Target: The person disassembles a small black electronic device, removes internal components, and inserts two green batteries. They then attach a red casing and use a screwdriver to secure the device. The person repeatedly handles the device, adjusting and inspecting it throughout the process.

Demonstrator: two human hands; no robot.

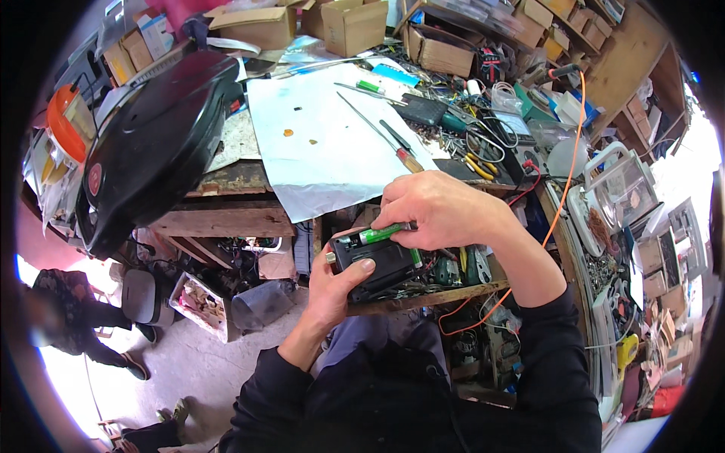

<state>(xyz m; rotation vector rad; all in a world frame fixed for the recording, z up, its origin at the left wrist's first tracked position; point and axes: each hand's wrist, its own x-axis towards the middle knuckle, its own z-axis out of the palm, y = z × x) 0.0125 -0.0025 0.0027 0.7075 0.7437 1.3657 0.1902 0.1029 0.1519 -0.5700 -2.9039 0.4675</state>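
My left hand (pixel 330 291) is closed round a small black device (pixel 370 266), its thumb lying across the near face. Along the device's upper edge is a battery slot. With thumb and fingers my right hand (pixel 434 211) pinches a green battery (pixel 381 233) lying at that slot; whether it is fully seated I cannot tell. Another green piece shows at the device's right end. Both hands are in front of the bench edge, above an open drawer. Beyond them a white sheet (pixel 302 170) covers part of the bench, with a screwdriver (pixel 408 160) on it.
A large black lid-like shell (pixel 162 143) stands at the left of the bench. Yellow-handled pliers (pixel 480 167), a multimeter (pixel 513 127) and loose parts crowd the right. An orange cable (pixel 568 181) hangs beside my right arm. People stand at the lower left near a white bin (pixel 198 306).
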